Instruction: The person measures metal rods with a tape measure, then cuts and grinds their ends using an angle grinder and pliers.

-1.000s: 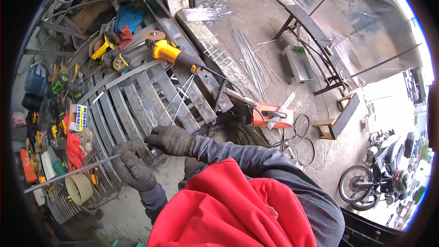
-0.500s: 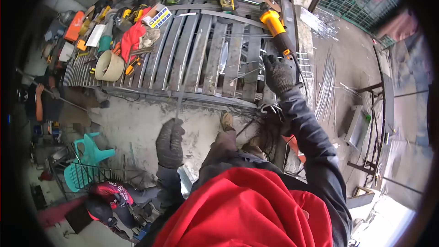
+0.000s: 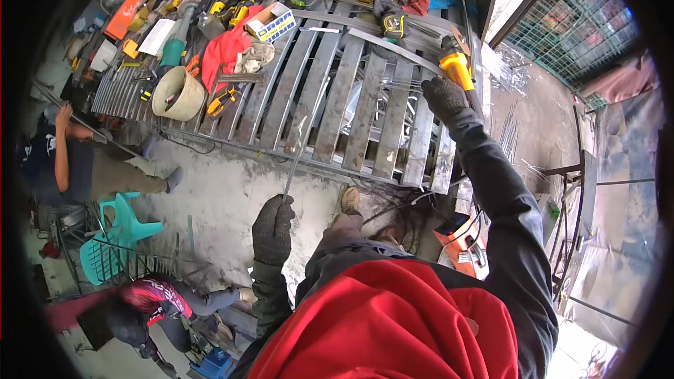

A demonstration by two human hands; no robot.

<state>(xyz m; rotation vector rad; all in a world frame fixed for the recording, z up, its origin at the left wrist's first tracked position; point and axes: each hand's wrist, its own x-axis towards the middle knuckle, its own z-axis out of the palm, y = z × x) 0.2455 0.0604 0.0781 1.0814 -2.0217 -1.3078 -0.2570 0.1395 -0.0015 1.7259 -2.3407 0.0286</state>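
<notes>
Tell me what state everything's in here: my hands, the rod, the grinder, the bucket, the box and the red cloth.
Left hand: gloved, closed on the rod
Right hand: gloved, at the grinder; grip unclear
Metal rod: held, slanting away from the left hand
Grinder: disc fitted; on or off can't be told
Bucket: open-topped
Box: open
Red cloth: crumpled

Dusty grey floor; a turquoise plastic chair at left; green mesh upper right; bright daylight lower right
</notes>
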